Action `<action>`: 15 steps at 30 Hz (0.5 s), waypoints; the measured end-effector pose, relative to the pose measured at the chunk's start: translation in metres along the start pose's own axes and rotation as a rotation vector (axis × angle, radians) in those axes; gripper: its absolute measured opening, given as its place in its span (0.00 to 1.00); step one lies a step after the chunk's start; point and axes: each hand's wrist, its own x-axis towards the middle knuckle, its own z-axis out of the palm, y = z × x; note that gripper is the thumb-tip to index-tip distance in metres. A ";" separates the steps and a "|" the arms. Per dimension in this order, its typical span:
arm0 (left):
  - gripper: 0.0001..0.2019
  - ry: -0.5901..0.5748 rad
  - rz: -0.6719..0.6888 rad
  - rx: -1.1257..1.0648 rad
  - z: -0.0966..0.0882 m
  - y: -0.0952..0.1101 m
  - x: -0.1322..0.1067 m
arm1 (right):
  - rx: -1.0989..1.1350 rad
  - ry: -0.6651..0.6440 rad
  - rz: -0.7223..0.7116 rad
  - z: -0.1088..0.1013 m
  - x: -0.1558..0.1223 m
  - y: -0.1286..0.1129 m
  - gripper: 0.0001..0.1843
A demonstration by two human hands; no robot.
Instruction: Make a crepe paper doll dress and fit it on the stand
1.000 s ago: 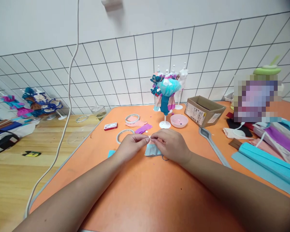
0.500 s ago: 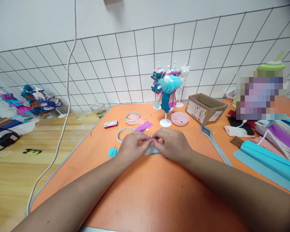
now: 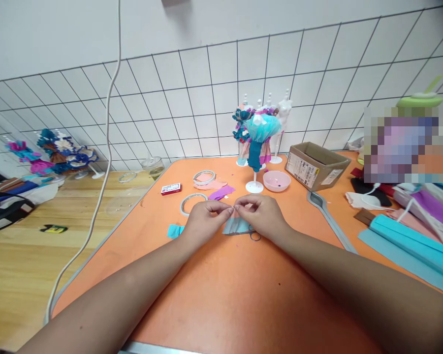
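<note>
My left hand [image 3: 203,221] and my right hand [image 3: 261,214] meet fingertip to fingertip over the orange table [image 3: 221,290]. Both are pinched together on something tiny and pale that I cannot make out. Just below and between them a light blue piece of crepe paper [image 3: 236,226] lies on the table, with a small metal scissor handle ring [image 3: 255,236] beside it. A small teal scrap [image 3: 174,230] sits left of my left hand. Two tape rings [image 3: 192,202] [image 3: 204,177] and pink and purple paper scraps [image 3: 220,192] lie just beyond my hands.
A small mannequin in a teal paper dress [image 3: 257,142] stands behind, with a pink bowl [image 3: 276,180] and a cardboard box [image 3: 316,164] to its right. Rolled crepe paper [image 3: 413,241] lies at the right. A white cable [image 3: 103,123] hangs at the left over the wooden table [image 3: 22,260].
My hands stay pinched together and have shifted slightly right and up; the blue paper now lies flatter under them, and the scissor ring shows beside it.
</note>
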 end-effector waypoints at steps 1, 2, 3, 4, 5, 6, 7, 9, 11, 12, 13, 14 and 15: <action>0.11 0.003 -0.006 0.002 0.000 0.000 0.000 | -0.004 -0.009 -0.009 -0.001 0.000 0.000 0.09; 0.10 0.005 -0.008 0.008 -0.001 0.000 0.000 | -0.015 -0.017 -0.020 -0.001 0.000 0.000 0.09; 0.10 0.005 -0.006 0.017 -0.001 0.000 0.001 | -0.030 -0.027 -0.031 -0.002 0.000 0.000 0.09; 0.10 0.004 0.000 0.028 -0.001 0.000 0.001 | -0.045 -0.036 -0.038 -0.003 0.000 0.000 0.08; 0.10 0.004 0.010 0.042 -0.001 0.000 0.001 | -0.057 -0.040 -0.041 -0.003 0.000 0.000 0.08; 0.10 0.008 0.021 0.058 -0.001 0.000 0.000 | -0.065 -0.046 -0.041 -0.003 0.000 0.000 0.08; 0.10 0.013 0.032 0.077 -0.001 0.000 0.000 | -0.071 -0.053 -0.039 -0.004 -0.001 -0.001 0.08; 0.09 0.020 0.046 0.112 -0.001 0.001 -0.001 | -0.089 -0.065 -0.036 -0.004 -0.001 -0.001 0.08; 0.09 0.019 0.054 0.136 -0.001 0.002 -0.001 | -0.117 -0.071 -0.048 -0.004 -0.001 -0.002 0.07; 0.09 0.016 0.057 0.143 0.000 0.002 -0.002 | -0.130 -0.071 -0.058 -0.004 -0.001 -0.003 0.07; 0.09 0.014 0.062 0.148 0.000 0.003 -0.002 | -0.140 -0.067 -0.067 -0.004 -0.002 -0.004 0.07; 0.09 0.013 0.066 0.150 0.000 0.003 -0.002 | -0.148 -0.064 -0.076 -0.004 -0.002 -0.004 0.06; 0.09 0.011 0.071 0.151 0.000 0.003 -0.002 | -0.148 -0.063 -0.083 -0.004 -0.002 -0.004 0.06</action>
